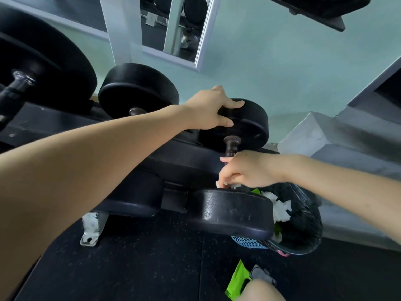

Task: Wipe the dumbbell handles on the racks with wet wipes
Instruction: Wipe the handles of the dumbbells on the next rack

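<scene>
A black dumbbell [230,210] lies on the black rack [173,157], its brown handle [231,145] running between a far head [249,124] and a near head. My left hand [210,109] rests on top of the far head, fingers spread over its edge. My right hand [245,170] is closed around the lower part of the handle with a white wet wipe [230,185] bunched under its fingers, just above the near head.
More black dumbbells [138,90] lie on the rack to the left. A bin [303,222] lined with a black bag and holding used white wipes stands on the floor right of the dumbbell. A green wipe packet [237,281] lies near my knee. Grey steps rise at right.
</scene>
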